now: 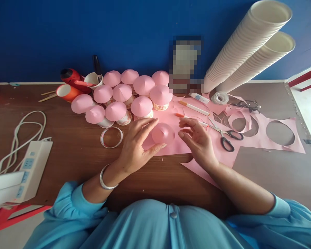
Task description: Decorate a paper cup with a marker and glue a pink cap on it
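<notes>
A small pink paper cone (163, 134) lies point up on the pink sheet between my hands. My left hand (138, 143) curves around its left side, thumb at the near edge and fingers at the far edge, spread apart. The thumb tip overlaps the rim; whether it presses on it I cannot tell. To the right of the cone, my right hand (199, 141) is raised with bent fingers, thumb and forefinger apart, nothing visible between them. Beyond my left hand stand several paper cups topped with pink cones (142, 106). A cut cup ring (111, 137) lies left of my left hand.
Scissors (226, 136), markers (194, 108), a glue bottle (199, 98) and clear tape (220, 98) lie on pink paper offcuts (264, 121) at right. Tall stacks of white cups (245, 45) lean against the wall. A power strip (33, 169) is at left.
</notes>
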{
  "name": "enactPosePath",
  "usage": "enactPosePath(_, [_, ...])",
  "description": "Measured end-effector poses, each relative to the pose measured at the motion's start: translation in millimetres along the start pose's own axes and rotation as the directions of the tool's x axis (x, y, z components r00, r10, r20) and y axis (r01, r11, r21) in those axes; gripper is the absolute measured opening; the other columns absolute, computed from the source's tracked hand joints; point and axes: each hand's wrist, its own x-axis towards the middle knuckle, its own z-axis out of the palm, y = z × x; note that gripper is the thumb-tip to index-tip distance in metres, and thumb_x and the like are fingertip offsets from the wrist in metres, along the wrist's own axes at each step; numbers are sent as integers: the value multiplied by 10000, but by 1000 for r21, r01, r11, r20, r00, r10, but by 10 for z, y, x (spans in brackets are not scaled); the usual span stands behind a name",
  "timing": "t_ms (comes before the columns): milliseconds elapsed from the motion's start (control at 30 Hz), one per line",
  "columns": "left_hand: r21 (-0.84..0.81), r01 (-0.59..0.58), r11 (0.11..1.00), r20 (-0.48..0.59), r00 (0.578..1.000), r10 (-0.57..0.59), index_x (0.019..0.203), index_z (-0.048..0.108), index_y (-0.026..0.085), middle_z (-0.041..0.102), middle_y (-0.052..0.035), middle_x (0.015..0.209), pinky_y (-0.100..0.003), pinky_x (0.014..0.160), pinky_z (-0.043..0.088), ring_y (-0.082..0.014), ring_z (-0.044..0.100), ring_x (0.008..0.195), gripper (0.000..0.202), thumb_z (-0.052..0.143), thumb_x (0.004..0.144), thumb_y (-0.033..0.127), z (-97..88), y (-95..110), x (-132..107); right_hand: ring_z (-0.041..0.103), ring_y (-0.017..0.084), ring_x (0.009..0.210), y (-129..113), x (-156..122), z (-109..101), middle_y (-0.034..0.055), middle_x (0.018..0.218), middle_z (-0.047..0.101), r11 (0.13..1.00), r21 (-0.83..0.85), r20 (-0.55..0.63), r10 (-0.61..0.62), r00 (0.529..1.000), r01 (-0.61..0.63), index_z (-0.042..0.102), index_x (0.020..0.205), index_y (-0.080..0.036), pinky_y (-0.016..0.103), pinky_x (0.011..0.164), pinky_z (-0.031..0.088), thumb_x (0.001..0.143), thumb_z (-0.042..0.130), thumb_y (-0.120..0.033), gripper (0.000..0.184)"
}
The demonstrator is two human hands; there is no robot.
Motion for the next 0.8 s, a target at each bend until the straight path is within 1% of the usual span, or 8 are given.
enactPosePath(33, [8, -26, 1000, -2, 1000, 26, 1467, 514, 227, 633, -139, 1376, -495, 1131, 500, -295, 593, 1308, 624, 753, 908, 369, 14, -7, 22, 605, 241, 1210, -25, -6, -1, 80, 1301, 628, 992, -80, 14, -99, 995, 100, 649, 1302, -317, 443, 1004, 556, 948, 698, -337, 358])
enactPosePath(100, [6, -70, 998, -3, 998, 70, 1462, 525, 230, 653, -133, 1354, -492, 1112, 517, -289, 611, 1288, 604, 744, 915, 364, 44, -28, 53, 568, 281, 1309, -69, -16, 11, 88, 1361, 633, 935, -215, 90, -267, 959, 281, 616, 1380, -341, 521, 1087, 513, 957, 699, -307, 432])
enactPosePath(167, [-1, -93, 996, 4, 996, 93, 1450, 539, 225, 669, -131, 1334, -488, 1103, 524, -283, 619, 1278, 584, 742, 917, 353, 68, -51, 63, 568, 307, 1327, -91, -23, 37, 93, 1347, 669, 869, -297, 174, -357, 918, 395, 589, 1426, -342, 578, 1125, 484, 957, 703, -288, 486])
enactPosePath(233, [10, -100, 995, 10, 995, 100, 1432, 560, 226, 683, -126, 1313, -493, 1098, 525, -280, 625, 1262, 564, 745, 914, 347, 83, -68, 58, 578, 317, 1321, -88, -28, 68, 102, 1342, 686, 830, -331, 221, -395, 892, 449, 567, 1456, -329, 588, 1109, 505, 959, 699, -281, 516])
enactPosePath(400, [25, -103, 994, 19, 995, 102, 1374, 613, 225, 715, -110, 1265, -487, 1086, 526, -266, 635, 1219, 480, 740, 917, 306, 96, -88, 37, 582, 306, 1331, -38, -30, 104, 98, 1331, 710, 794, -355, 238, -434, 869, 494, 581, 1451, -297, 550, 1081, 548, 954, 706, -247, 515])
enactPosePath(600, [10, -99, 995, 23, 995, 99, 1371, 620, 238, 719, -102, 1268, -473, 1092, 521, -259, 632, 1221, 462, 726, 928, 313, 96, -73, 47, 585, 317, 1343, -47, -38, 85, 89, 1343, 711, 801, -358, 241, -417, 876, 480, 591, 1444, -309, 562, 1091, 539, 961, 687, -235, 498])
enactPosePath(700, [19, -70, 997, 50, 996, 69, 1413, 589, 252, 705, -107, 1303, -489, 1111, 505, -271, 629, 1250, 501, 708, 940, 366, 86, -62, 46, 570, 333, 1361, -64, -43, 77, 99, 1398, 676, 803, -381, 245, -391, 887, 459, 534, 1491, -310, 603, 1109, 517, 973, 666, -264, 536])
enactPosePath(800, [37, -56, 998, 64, 997, 53, 1494, 507, 243, 649, -139, 1404, -512, 1145, 478, -300, 594, 1327, 611, 703, 939, 408, 68, -55, 28, 548, 335, 1387, -76, -50, 69, 104, 1459, 632, 796, -394, 254, -386, 887, 460, 464, 1537, -311, 626, 1134, 491, 982, 647, -268, 587])
